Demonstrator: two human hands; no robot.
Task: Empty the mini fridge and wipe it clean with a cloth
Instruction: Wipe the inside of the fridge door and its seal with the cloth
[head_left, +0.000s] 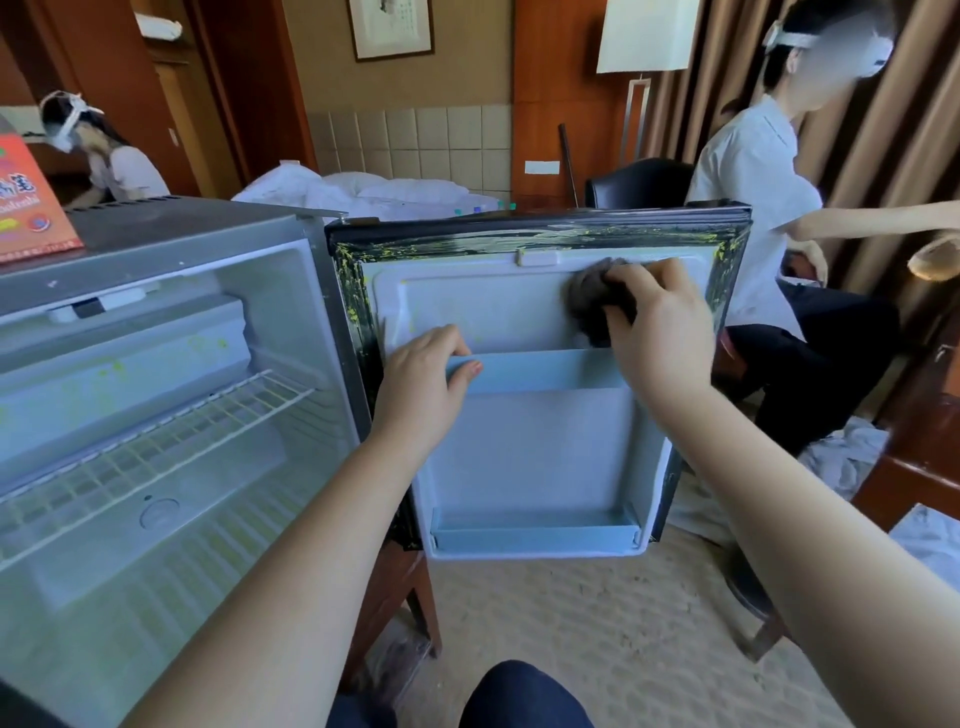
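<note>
Our right hand (660, 317) bunches the cloth (592, 301), seemingly soft and limp, against the fridge door (519, 457); our left hand (421, 384) grips its rigid shelf (545, 371).

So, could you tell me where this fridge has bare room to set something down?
The wire shelf, the floor under it and the lower door shelf are bare. The fridge top is free right of the orange box. The upper door shelf is crowded: the left hand grips its rim, the right hand holds the cloth above.
</note>
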